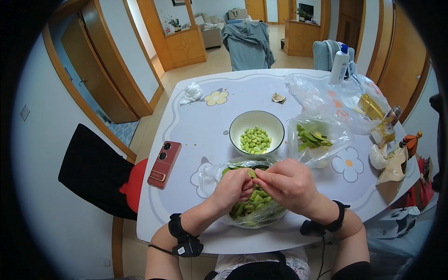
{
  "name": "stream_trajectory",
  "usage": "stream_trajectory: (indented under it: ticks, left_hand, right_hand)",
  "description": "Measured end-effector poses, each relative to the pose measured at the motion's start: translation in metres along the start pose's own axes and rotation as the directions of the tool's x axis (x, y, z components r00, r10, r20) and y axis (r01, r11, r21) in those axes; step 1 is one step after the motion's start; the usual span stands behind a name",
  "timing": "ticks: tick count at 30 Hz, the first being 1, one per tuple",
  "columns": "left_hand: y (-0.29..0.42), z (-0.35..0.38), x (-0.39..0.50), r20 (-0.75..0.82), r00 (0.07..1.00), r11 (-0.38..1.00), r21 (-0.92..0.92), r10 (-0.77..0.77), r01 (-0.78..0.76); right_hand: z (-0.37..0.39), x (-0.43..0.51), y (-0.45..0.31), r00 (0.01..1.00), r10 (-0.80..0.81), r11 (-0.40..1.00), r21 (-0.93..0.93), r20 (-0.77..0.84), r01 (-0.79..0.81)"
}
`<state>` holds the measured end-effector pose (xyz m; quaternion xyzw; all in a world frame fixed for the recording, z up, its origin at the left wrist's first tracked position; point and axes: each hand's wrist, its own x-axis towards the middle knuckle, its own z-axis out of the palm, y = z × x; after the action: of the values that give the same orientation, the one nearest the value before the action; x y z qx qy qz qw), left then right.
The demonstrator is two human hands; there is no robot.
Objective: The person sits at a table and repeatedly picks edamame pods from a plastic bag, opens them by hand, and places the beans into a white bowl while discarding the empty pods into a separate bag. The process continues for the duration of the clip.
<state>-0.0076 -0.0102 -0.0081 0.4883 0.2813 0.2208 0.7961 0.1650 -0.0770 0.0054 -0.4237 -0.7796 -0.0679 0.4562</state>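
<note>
Between my fingertips is a green edamame pod (252,173), gripped from both sides. My left hand (233,185) has its fingers curled around one end, while my right hand (289,185) pinches the other with thumb and forefinger. Below both hands lies an opened clear plastic bag (257,220) full of unshelled edamame pods (257,201). Just beyond it stands a white bowl with a dark rim (235,140), holding shelled green beans (256,140). Right of the bowl, another clear plastic bag (337,140) contains green pods or husks (311,137).
A red phone (164,164) lies at the table's left. Crumpled tissue (192,92) and a scrap of paper (278,98) sit farther back. A white pump bottle (338,68), plastic bags (315,92) and a brown paper bag (392,171) line the right side. A black-backed chair (92,171) stands left.
</note>
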Motion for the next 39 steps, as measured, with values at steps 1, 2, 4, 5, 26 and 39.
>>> stream_trajectory:
  ticks: [1,2,4,5,26,39]
  left_hand:
    - [-0.001,0.0,0.0,0.003,1.0,1.0,0.014,0.019,-0.019]
    - [-0.001,-0.001,0.0,-0.012,1.0,1.0,0.015,0.016,-0.016]
    - [-0.001,-0.003,-0.001,-0.001,0.999,0.999,0.008,0.037,-0.037]
    - [-0.001,-0.003,-0.001,0.014,0.985,0.97,0.171,0.174,-0.173]
    - [-0.001,-0.001,0.003,0.16,0.958,0.864,0.414,0.239,-0.285]
    - [0.01,0.0,0.007,-0.091,0.983,0.986,-0.032,0.16,-0.164]
  right_hand:
    - [0.001,0.0,-0.001,1.0,0.013,1.0,0.01,-0.001,-0.013]
    - [0.001,0.0,-0.001,1.0,0.03,0.999,0.023,-0.002,-0.03]
    - [0.0,0.001,-0.001,0.992,0.121,0.982,0.14,0.032,-0.124]
    - [-0.002,0.002,0.0,0.979,0.191,0.949,0.24,0.075,-0.203]
    - [-0.028,0.016,0.013,0.635,0.483,0.407,0.487,0.603,-0.772]
    - [-0.075,0.01,0.06,0.733,0.615,0.785,-0.146,0.289,-0.601]
